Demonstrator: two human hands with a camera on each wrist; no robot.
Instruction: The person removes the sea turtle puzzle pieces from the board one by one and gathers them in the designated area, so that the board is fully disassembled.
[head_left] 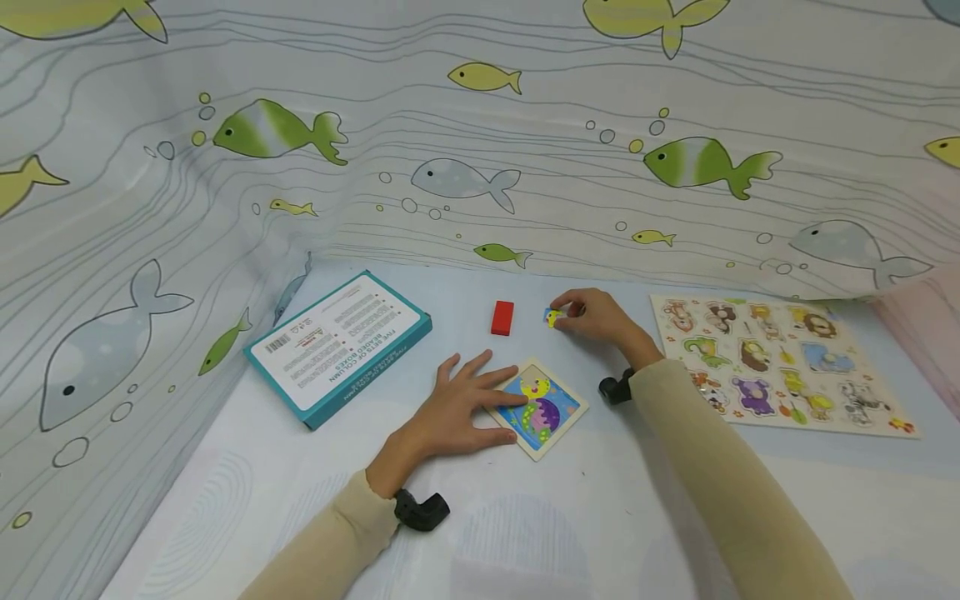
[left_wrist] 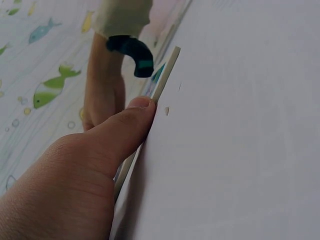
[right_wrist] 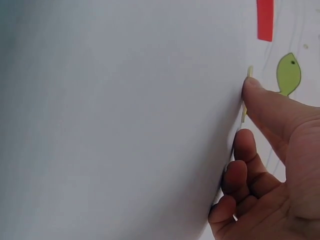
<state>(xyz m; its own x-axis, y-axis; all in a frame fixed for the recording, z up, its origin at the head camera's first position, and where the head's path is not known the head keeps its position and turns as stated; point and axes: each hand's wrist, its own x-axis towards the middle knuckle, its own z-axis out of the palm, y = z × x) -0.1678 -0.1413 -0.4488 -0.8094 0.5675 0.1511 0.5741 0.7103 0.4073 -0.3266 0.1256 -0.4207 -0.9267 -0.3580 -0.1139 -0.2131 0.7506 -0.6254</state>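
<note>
A small square jigsaw puzzle [head_left: 542,410] in a pale wooden frame lies on the table, showing a yellow and purple creature on blue. My left hand [head_left: 463,408] rests at its left side with fingers spread, fingertips over the picture. In the left wrist view the left thumb [left_wrist: 132,120] touches the edge of the wooden frame [left_wrist: 167,70]. Farther back, my right hand [head_left: 596,321] pinches a small blue and yellow puzzle piece [head_left: 553,317] at the tabletop. The right wrist view shows that thin piece [right_wrist: 250,71] edge-on under the thumb, the other fingers curled.
A red block [head_left: 502,318] lies behind the puzzle. At the left is a teal and white box [head_left: 337,346] with printed text. To the right lies a wooden animal puzzle board [head_left: 772,362]. Fish-patterned cloth [head_left: 562,108] rises behind the table.
</note>
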